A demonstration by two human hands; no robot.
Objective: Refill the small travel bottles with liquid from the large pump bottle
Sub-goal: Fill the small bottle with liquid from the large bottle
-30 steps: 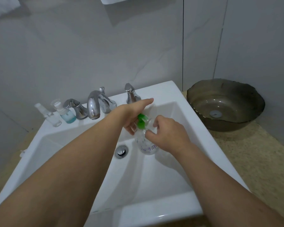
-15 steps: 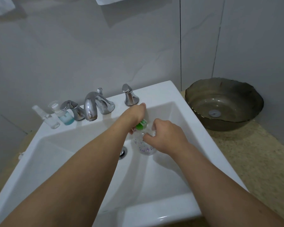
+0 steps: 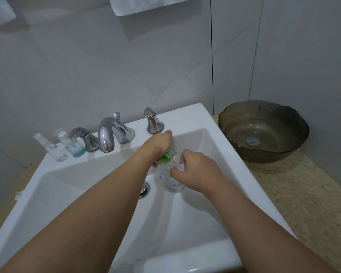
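Curled now, the left hand (image 3: pixel 159 145) grips the green pump (image 3: pixel 166 155); the right hand (image 3: pixel 197 171) holds the bottle (image 3: pixel 170 182) over the sink (image 3: pixel 205 209).

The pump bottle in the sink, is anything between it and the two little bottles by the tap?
Yes. The pump bottle, held by both hands over the basin, has the spout and left tap handle standing on the ledge between it and the small bottles at the far left.
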